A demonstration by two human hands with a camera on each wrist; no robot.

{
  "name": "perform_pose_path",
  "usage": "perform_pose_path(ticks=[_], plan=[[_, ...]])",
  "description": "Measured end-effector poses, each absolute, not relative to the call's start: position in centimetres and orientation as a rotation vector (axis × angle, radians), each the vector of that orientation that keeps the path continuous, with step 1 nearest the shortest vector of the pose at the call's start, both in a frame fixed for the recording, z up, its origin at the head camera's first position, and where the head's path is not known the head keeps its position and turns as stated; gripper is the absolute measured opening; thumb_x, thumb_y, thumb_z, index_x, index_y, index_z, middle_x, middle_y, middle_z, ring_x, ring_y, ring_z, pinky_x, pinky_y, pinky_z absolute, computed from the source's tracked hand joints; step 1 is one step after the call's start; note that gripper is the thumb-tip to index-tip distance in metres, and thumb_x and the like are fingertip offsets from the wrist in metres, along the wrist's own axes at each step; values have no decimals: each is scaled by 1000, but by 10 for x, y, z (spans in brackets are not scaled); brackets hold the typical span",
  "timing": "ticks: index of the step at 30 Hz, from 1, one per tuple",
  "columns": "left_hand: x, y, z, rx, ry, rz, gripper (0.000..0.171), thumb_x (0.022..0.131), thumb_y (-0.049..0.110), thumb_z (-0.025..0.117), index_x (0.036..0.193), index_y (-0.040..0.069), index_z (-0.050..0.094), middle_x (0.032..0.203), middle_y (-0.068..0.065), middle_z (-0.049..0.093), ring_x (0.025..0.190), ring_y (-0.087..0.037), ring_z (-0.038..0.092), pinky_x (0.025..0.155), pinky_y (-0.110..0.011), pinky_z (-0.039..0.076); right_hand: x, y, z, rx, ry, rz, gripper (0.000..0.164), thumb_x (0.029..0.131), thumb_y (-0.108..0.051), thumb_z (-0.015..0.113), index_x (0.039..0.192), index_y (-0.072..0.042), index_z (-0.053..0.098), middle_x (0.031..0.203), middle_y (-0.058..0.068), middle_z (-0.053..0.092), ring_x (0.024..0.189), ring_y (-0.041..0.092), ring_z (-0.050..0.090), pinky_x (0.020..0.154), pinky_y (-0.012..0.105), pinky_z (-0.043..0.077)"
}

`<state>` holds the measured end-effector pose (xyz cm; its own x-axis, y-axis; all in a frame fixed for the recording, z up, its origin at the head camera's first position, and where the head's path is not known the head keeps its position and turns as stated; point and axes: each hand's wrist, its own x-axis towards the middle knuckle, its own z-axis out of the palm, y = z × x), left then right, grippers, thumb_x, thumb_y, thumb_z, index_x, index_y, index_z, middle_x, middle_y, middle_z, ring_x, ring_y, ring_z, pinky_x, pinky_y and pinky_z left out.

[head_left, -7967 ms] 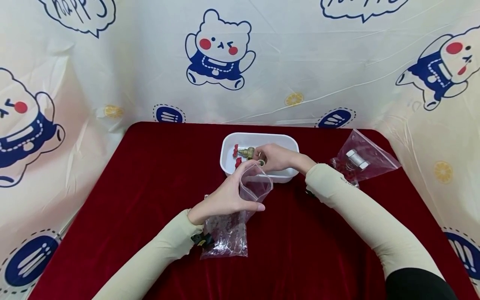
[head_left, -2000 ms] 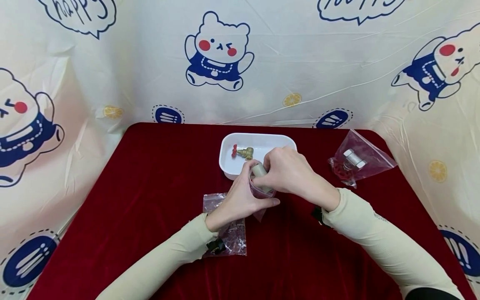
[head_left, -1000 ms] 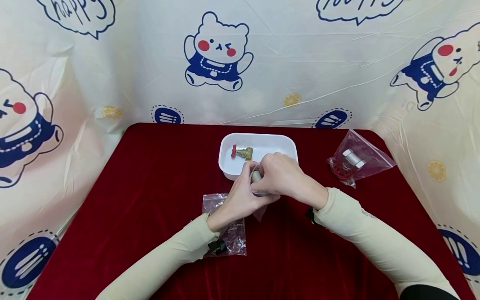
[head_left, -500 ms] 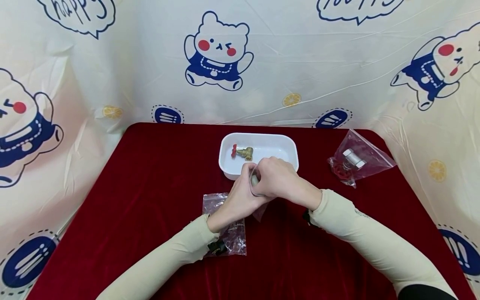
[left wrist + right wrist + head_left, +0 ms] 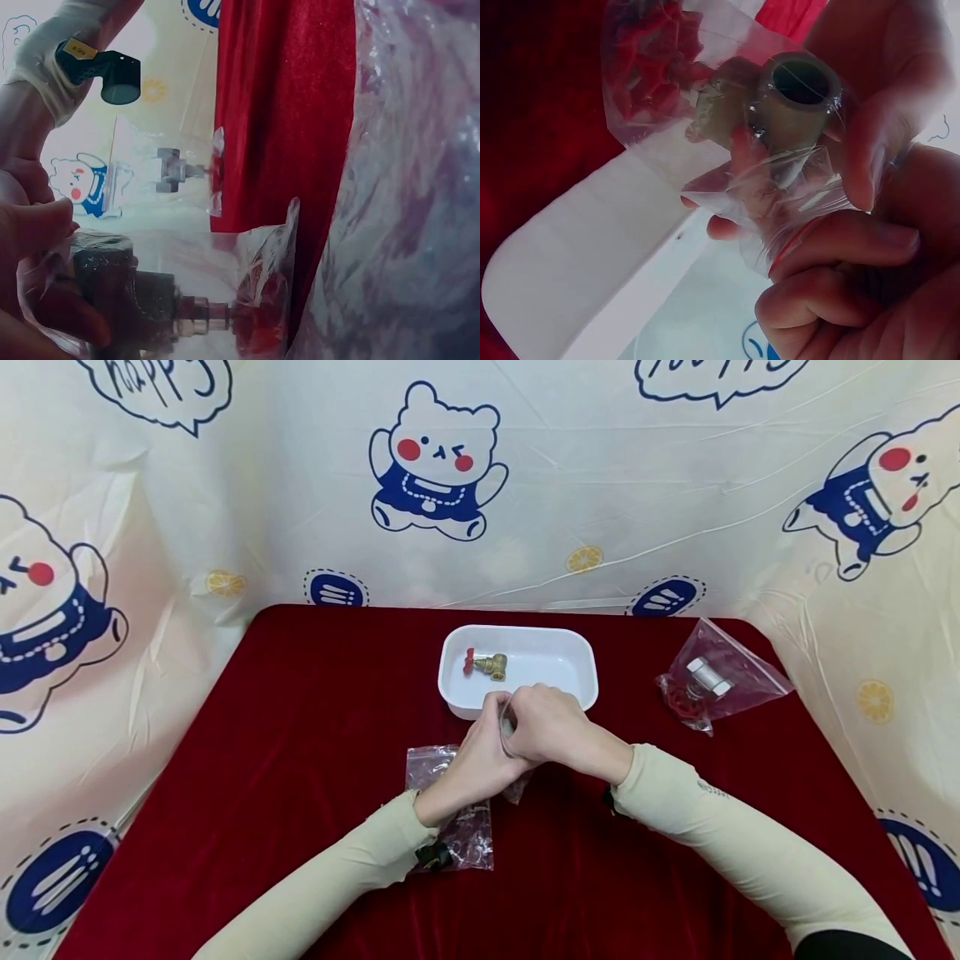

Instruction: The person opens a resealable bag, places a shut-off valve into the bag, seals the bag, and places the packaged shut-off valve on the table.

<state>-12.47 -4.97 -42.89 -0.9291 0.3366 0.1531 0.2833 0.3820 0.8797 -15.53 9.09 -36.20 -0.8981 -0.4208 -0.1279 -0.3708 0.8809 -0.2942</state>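
Note:
My left hand [image 5: 471,768] grips a clear zip bag [image 5: 516,789] in front of the tray. Inside the bag is a gate valve [image 5: 787,127] with a grey-green body and a red handwheel [image 5: 259,322], which hangs toward the bag's bottom. At the bag's mouth, my right hand [image 5: 551,727] pinches the plastic, its curled fingers [image 5: 840,244] at the red zip line. Both hands touch each other over the bag, hiding most of it in the head view. A smaller brass valve [image 5: 491,667] with a red handle lies in the white tray [image 5: 555,652].
Flat clear zip bags [image 5: 457,843] lie under my left wrist. To the right, another zip bag [image 5: 750,681] holds a silver-white valve [image 5: 707,678] with a red handwheel. Dark red cloth [image 5: 315,710] covers the table, and a printed curtain [image 5: 570,460] stands behind it.
My right hand has taken the grey-green valve out of the tray and put it into the bag. Over the last two seconds the valve sank deeper, and my right hand drew in to the bag's mouth.

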Motion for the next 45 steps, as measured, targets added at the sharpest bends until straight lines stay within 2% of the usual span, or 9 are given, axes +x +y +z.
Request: perform_pose_path(ticks=[8,14,16,22,26,30,34,40,45], plan=[[-126,-52,-432,606,2590,1591,85,81,24,89,145,3,38,132,-14,61,121,-25,61,104,-42,49,-156,89,-366,-617,2853,-380,23,78,-13,68,61,-17,53,62,2,57,59,19,52,47,39,47],[-128,-59,-425,665,2502,1570,89,77,37,94,143,12,40,125,-2,63,112,-14,61,100,-38,49,-151,101,-358,-707,2836,-608,21,80,-17,75,63,-19,63,58,-8,56,58,13,52,50,33,45],[-131,-66,-419,682,2427,1574,92,79,42,92,147,14,37,131,-1,61,113,-14,62,100,-38,49,-149,109,-354,-766,2827,-793,17,82,-15,75,68,-19,67,57,-11,56,56,11,52,50,30,44],[-144,-84,-402,723,2159,1727,65,108,37,55,160,6,31,149,-17,50,137,-33,51,114,-50,39,-138,136,-347,-880,2775,-1105,9,89,-10,70,87,-18,74,57,-12,53,50,7,46,51,30,40],[-150,-91,-399,736,2090,1742,51,113,20,38,158,-3,37,147,-23,52,139,-36,48,114,-49,38,-125,150,-346,-874,2676,-1041,17,94,-9,65,105,-16,76,61,-14,58,50,7,49,53,30,45],[-152,-95,-401,750,2133,1661,47,111,10,40,156,-3,43,145,-22,56,106,-34,61,88,-41,50,-114,153,-351,-938,2684,-937,23,91,-12,66,112,-16,75,66,-19,60,54,3,53,55,30,49],[-154,-96,-403,767,2158,1595,45,111,9,42,155,1,47,142,-18,58,83,-32,54,71,-44,45,-107,153,-360,-1038,2740,-884,9,90,-20,77,98,-21,74,69,-25,59,57,-2,53,56,27,49],[-160,-99,-405,795,2239,1557,32,110,9,51,140,5,62,133,-11,65,114,-25,67,89,-51,55,-105,157,-371,-1124,2731,-1001,13,90,-21,85,89,-25,73,73,-23,63,59,1,57,57,24,49],[-163,-99,-407,794,2321,1533,24,108,9,59,130,7,68,124,-7,69,116,-25,69,94,-41,57,-106,160,-374,-1148,2720,-1064,12,93,-17,83,88,-24,75,76,-21,65,64,2,60,58,24,50]])
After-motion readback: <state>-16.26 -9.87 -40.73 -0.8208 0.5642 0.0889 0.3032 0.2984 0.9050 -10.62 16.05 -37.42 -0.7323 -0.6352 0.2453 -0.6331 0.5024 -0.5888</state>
